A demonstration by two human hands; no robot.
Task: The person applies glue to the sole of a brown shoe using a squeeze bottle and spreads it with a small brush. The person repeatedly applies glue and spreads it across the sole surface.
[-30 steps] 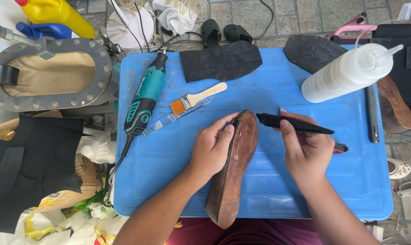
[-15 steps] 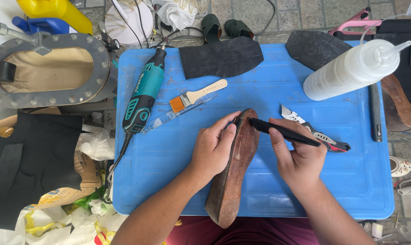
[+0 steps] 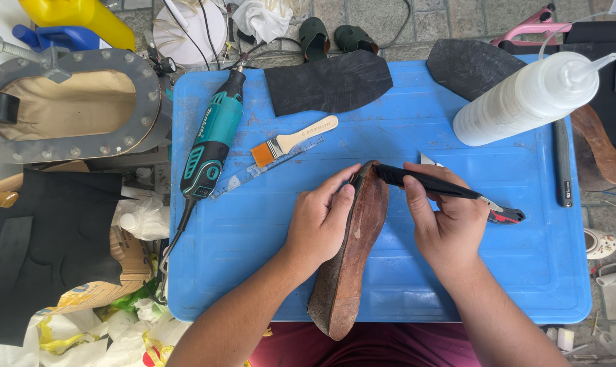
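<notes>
- Left hand (image 3: pixel 319 221) closed around the upper part of a brown sole (image 3: pixel 352 251), fingers curled over its left edge, thumb along the face.
- Right hand (image 3: pixel 447 221) clamped on a black knife (image 3: pixel 430 185), whose front end meets the top tip of the sole; a red-tipped tool (image 3: pixel 505 215) pokes out past the knuckles at right.
- Sole standing on edge at centre frame, tilted, running from the tip near mid-frame down to the bottom edge, resting on a blue table (image 3: pixel 253 251).
- Just left of the left hand, above it: a small brush (image 3: pixel 291 141) with orange bristles and pale wooden handle, lying across a clear ruler (image 3: pixel 253 178).
- Further left on the table: a teal and black rotary tool (image 3: pixel 213 139), cord trailing off the table's lower left.
- Top centre: a black rubber sheet (image 3: pixel 328 83), partly over the table's far edge.
- Upper right: a white squeeze bottle (image 3: pixel 525 98) on its side, nozzle pointing right; beside it a black pen (image 3: pixel 563 163) along the right edge.
- Upper left of the frame, off the table: a grey metal ring with bolts (image 3: pixel 148 102) and a yellow jug (image 3: pixel 83 15).
</notes>
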